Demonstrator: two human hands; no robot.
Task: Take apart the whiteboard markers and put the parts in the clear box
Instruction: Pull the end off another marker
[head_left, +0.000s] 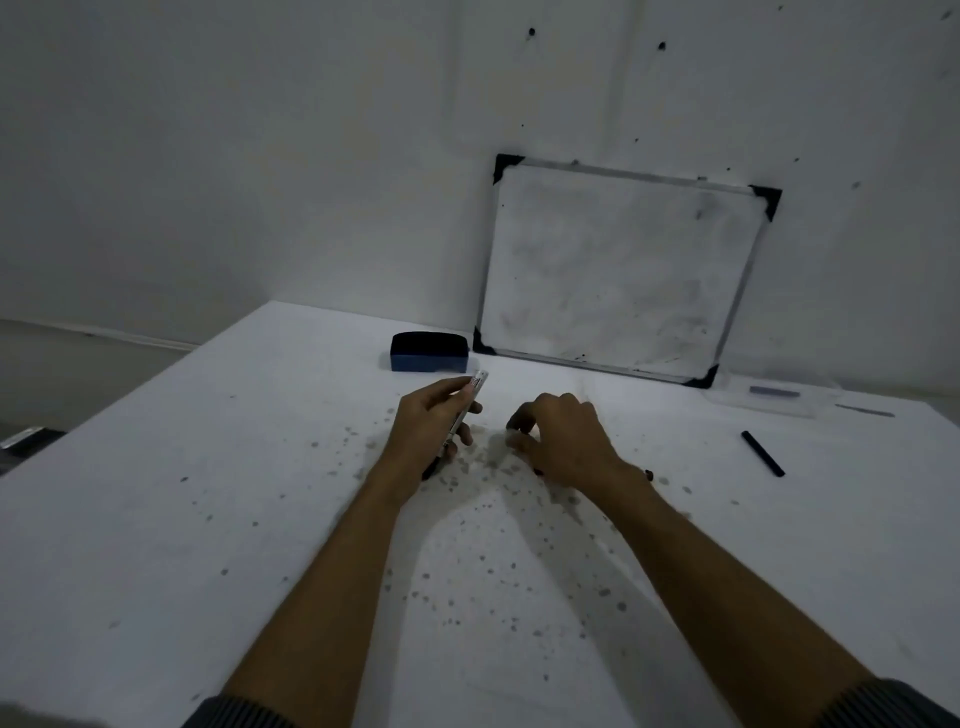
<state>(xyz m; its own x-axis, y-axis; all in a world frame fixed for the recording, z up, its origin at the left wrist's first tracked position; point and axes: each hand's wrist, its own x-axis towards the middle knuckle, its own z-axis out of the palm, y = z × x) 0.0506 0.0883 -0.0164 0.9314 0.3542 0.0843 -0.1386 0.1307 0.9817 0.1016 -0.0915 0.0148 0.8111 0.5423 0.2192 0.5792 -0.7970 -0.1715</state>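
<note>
Far right, clear box (763, 399) holding purple part (773, 391)

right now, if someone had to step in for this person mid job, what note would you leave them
Left hand: closed around a white marker body, tilted, its far end pointing toward the eraser.
Right hand: resting low on the table, fingers curled; whether it holds a small part cannot be told.
Clear box: far right, by the whiteboard's lower corner, with a purplish piece inside.
Loose on the table: a black stick-like part to the right, outside the box.
Done: at least one piece boxed.
Left: finish the marker in hand, box its parts and the black part.
</note>
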